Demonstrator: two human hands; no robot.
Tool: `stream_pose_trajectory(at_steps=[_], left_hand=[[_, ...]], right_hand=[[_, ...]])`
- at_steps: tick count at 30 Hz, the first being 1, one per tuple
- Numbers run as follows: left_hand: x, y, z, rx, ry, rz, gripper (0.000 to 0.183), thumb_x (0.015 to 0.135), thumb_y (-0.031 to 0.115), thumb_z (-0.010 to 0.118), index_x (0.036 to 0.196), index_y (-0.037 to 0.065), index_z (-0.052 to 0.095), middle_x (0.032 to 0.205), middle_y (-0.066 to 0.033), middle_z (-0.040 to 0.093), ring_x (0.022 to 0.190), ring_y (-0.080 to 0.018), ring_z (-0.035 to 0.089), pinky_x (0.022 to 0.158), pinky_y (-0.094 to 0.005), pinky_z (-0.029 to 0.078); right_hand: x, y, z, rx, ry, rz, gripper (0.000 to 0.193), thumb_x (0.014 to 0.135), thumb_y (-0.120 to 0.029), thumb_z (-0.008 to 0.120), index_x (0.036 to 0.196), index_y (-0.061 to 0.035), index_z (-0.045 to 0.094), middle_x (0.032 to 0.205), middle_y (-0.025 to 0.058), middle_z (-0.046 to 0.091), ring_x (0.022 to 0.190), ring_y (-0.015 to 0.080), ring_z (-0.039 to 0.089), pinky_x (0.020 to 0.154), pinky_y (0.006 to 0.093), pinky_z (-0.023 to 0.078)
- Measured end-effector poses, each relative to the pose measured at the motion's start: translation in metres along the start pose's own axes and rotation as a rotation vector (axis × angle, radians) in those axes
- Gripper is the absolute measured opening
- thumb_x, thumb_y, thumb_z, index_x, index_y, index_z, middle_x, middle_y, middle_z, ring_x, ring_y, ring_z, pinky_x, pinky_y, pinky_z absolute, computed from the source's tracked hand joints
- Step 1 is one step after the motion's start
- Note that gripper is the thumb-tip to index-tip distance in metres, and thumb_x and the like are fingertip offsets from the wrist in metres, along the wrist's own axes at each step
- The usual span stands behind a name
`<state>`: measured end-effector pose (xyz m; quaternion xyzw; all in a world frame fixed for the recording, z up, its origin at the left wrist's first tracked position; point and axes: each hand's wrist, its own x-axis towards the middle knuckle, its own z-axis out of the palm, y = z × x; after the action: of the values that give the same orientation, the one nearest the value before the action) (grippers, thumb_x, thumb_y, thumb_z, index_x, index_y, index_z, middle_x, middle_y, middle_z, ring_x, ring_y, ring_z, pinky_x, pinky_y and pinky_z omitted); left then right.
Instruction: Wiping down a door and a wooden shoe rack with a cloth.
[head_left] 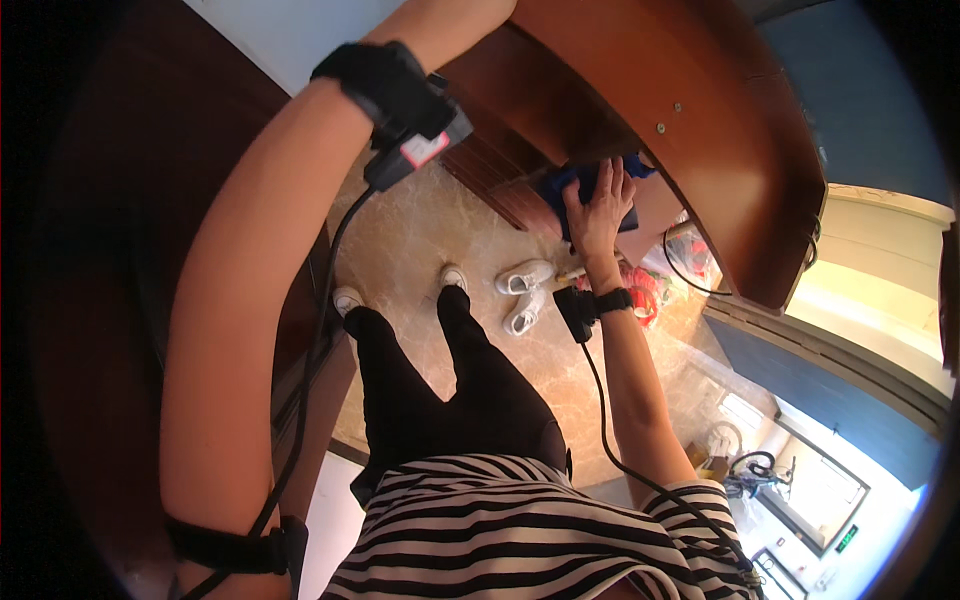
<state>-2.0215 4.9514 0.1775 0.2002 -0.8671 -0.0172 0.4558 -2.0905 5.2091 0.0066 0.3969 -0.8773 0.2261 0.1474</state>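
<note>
Head view: the right hand (600, 208) is reaching to the far right of centre, its palm and fingers lying over a dark blue, soft-looking bundle (554, 196). Its grip is spread, the thumb standing apart from the fingers. The bundle is sitting just beside the brown wooden furniture (735, 150), partly hidden by the hand. The left forearm (230, 280) is stretching past the far edge, the hand lying out of view; cannot tell its grip. A black strapped device (390, 95) is circling the left wrist area, a cable running from it. On the marbled floor (415, 235), white shoes (524, 278) are lying near the right hand; a red bundle (646, 300) is resting farther right.
</note>
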Motion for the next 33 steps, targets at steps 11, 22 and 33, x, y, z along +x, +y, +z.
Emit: stream_pose_trajectory(at_steps=[11,22,33], left_hand=[[-0.028,0.029,-0.015,-0.206,-0.031,0.189,0.071,0.088,0.048,0.041,0.135,-0.003,0.028,0.139,-0.0240,0.026,0.130,-0.0372,0.025,0.108,-0.0473,0.018],[-0.077,0.033,0.006,-0.212,-0.120,0.265,0.079,0.085,0.059,0.039,0.130,-0.005,0.036,0.137,-0.0221,0.034,0.129,-0.0296,0.033,0.109,-0.0410,0.020],[-0.070,0.041,0.006,-0.236,-0.078,0.258,0.071,0.084,0.053,0.044,0.123,-0.006,0.046,0.130,-0.0249,0.042,0.120,-0.0345,0.043,0.104,-0.0421,0.027]], right_hand=[[-0.088,0.019,-0.095,0.525,-0.144,0.492,0.040,0.070,-0.002,0.060,0.108,-0.0035,0.051,0.098,0.0087,0.056,0.090,0.0185,0.053,0.084,0.0284,0.041],[0.011,0.033,0.009,0.004,-0.071,-0.089,0.058,0.084,-0.035,0.047,0.131,-0.0043,0.035,0.133,0.0163,0.040,0.122,0.0371,0.033,0.099,0.0519,0.026],[0.041,0.077,0.002,-0.523,-0.085,0.547,0.056,0.084,-0.043,0.042,0.124,-0.0038,0.037,0.110,0.0297,0.048,0.098,0.0470,0.049,0.080,0.0537,0.044]])
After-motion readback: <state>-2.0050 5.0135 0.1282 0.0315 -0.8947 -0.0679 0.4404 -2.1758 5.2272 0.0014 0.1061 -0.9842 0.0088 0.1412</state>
